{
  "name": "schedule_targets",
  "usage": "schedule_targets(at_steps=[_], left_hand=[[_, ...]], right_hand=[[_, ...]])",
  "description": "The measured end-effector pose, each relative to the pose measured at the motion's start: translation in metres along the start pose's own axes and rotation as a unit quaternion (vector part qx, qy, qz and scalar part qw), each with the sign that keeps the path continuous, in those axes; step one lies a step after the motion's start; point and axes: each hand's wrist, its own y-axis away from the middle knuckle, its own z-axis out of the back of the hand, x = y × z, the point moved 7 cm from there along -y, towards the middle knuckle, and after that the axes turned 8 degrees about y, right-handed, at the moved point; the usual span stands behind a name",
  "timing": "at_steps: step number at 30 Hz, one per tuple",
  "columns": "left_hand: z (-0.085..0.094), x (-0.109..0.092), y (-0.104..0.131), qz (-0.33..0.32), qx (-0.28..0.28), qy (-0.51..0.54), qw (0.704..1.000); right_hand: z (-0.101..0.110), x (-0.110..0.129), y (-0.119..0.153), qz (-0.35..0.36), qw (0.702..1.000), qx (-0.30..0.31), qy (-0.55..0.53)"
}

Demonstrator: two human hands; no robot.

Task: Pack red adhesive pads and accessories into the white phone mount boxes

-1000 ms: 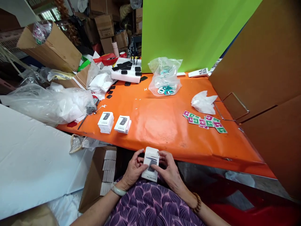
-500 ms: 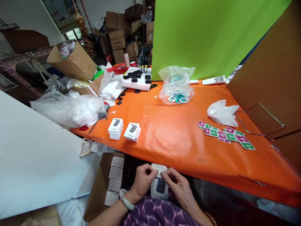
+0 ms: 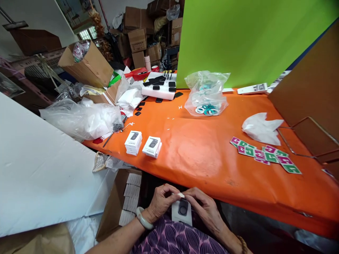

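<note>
Over my lap a small white box [image 3: 177, 214] lies tilted, with a dark ring-shaped device pictured or set on its face. My left hand [image 3: 162, 200] pinches the upper left of its white flap [image 3: 181, 195] between thumb and fingers. From the other side my right hand [image 3: 205, 206] pinches the same flap, its fingertips close to the left ones. Beyond my hands, two stacks of similar printed boxes, a left stack [image 3: 132, 143] and a right stack [image 3: 152, 146], stand on the orange table [image 3: 190, 151].
Left of my lap, an open carton [image 3: 109, 211] holds rows of white boxes. On the table are a plastic bag of teal and white rings [image 3: 206, 95], colourful stickers [image 3: 261, 153], white crumpled sheet [image 3: 261, 127] and black pieces [image 3: 159, 82]. A green panel [image 3: 238, 38] stands behind.
The flap stood up broad and flat before; now it is folded down narrower between my fingertips. My hands have drawn closer together. The camera view has shifted slightly.
</note>
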Motion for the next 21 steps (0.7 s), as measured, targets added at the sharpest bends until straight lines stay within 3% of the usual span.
schedule_targets(at_steps=[5,10,15,21], left_hand=[[0.002,0.001,0.004,0.025,-0.012,-0.041,0.999],[0.002,-0.002,-0.008,0.073,-0.039,-0.017,0.996],[0.002,-0.006,-0.014,0.095,-0.006,-0.036,0.995],[0.005,-0.004,-0.009,0.104,0.041,-0.018,0.994]], right_hand=[[-0.001,-0.001,0.004,-0.001,0.999,-0.034,0.007],[-0.003,-0.012,-0.005,-0.122,0.99,-0.028,-0.07],[-0.01,-0.015,-0.011,-0.195,0.967,0.016,-0.16],[-0.014,-0.014,-0.01,-0.195,0.965,0.041,-0.173]])
